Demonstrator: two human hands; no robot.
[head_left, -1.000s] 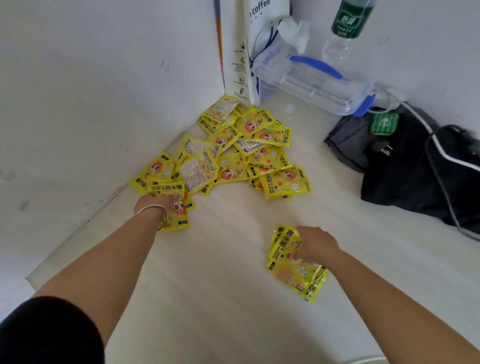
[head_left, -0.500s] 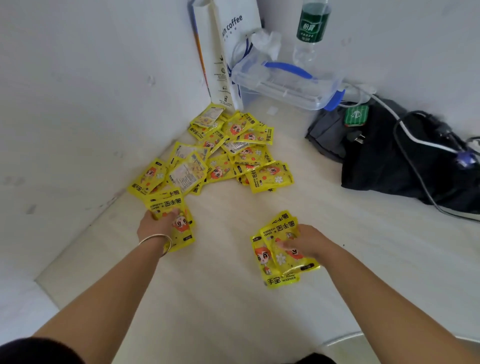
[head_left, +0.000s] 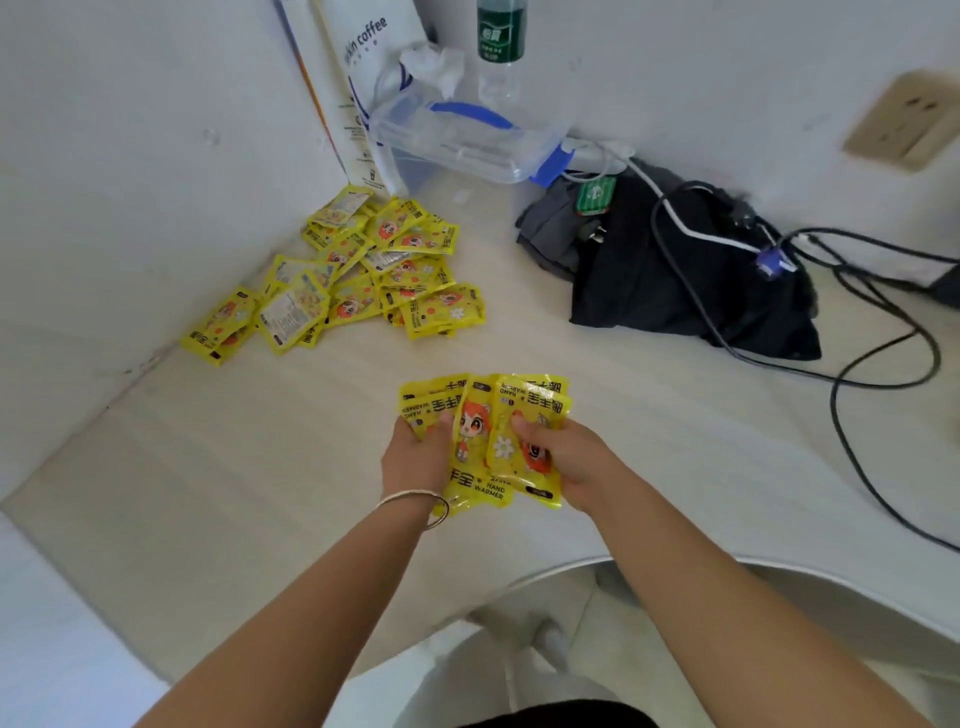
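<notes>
Both hands hold a fanned bunch of yellow hand-warmer packets (head_left: 480, 441) just above the pale desk (head_left: 249, 467), in the middle of the view. My left hand (head_left: 413, 460), with a thin bracelet on the wrist, grips the bunch's left side. My right hand (head_left: 569, 457) grips its right side, thumb on top. A loose pile of several more yellow packets (head_left: 353, 280) lies on the desk in the far left corner against the wall.
A white paper coffee bag (head_left: 363, 93), a clear plastic box with a blue lid (head_left: 462, 140) and a green-labelled bottle (head_left: 498, 47) stand at the back. Dark cloth (head_left: 691, 280) with cables (head_left: 883, 332) lies at the right. The desk's curved front edge (head_left: 597, 564) is near me.
My left hand picked packets up from near the pile and moved right to meet my right hand. The two handfuls now form one bunch. The camera has tilted back.
</notes>
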